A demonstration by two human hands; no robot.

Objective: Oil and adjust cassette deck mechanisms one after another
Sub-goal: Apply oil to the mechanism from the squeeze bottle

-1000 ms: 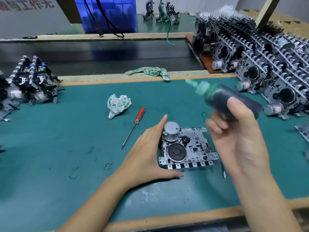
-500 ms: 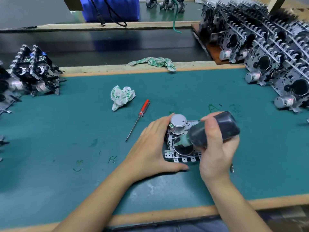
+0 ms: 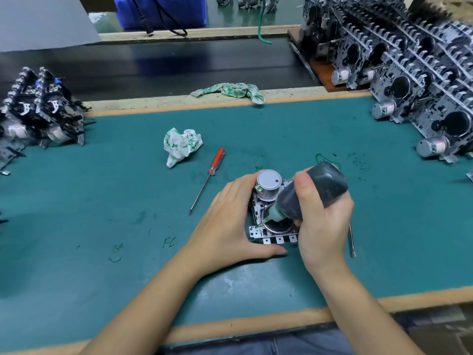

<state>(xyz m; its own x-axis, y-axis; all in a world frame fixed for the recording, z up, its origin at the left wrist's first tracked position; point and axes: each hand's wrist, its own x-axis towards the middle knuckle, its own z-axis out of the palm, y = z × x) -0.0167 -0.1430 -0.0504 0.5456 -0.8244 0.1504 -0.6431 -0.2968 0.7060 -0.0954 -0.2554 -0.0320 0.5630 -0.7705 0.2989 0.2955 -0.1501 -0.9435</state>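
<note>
Cassette deck mechanism lies flat on the green tabletop, caught between the two hands near the front edge. The left hand cups its left side, fingers curved against the frame and the silver motor, thumb lying along the near edge. The right hand has its fingers wrapped round a dark oil bottle, tilted so the green nozzle points down at the round flywheel.

What could go wrong, as a judgement: too hard a squeeze would flood the flywheel and let oil creep onto a belt or other parts; a wobble of the wrist would put the drop off target; and if the left hand loosens, the mechanism could slide under the nozzle.

The bottle looks dark throughout, so how much oil is in it cannot be told.

Just right of the right hand a thin metal tool lies on the tabletop. Beyond the left fingers rest a red-handled screwdriver and a crumpled rag. Further off, finished or waiting mechanisms stand in rows to the far right, and a smaller pile sits far left. Another cloth is draped on the tabletop's back edge. A blue bin stands beyond; its contents are hidden.
</note>
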